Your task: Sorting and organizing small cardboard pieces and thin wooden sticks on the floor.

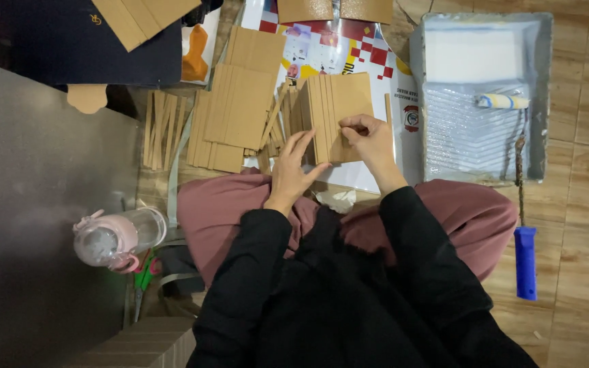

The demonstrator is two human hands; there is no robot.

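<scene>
I sit on the floor in black sleeves and a mauve skirt. My left hand (293,170) and my right hand (369,140) both grip a stack of brown cardboard pieces (341,102) held on edge in front of my knees. The left fingers press the stack's near left side. The right fingers pinch its top right part. More flat cardboard sheets (240,102) lie just left of the stack, and thin cardboard strips (161,128) lie further left.
A grey paint tray (438,146) with a small roller (502,101) sits at the right; its blue handle (525,262) lies on the tiled floor. A pink-lidded clear bottle (114,238) stands at the left beside a grey surface (35,204). A printed sheet (349,48) lies under the cardboard.
</scene>
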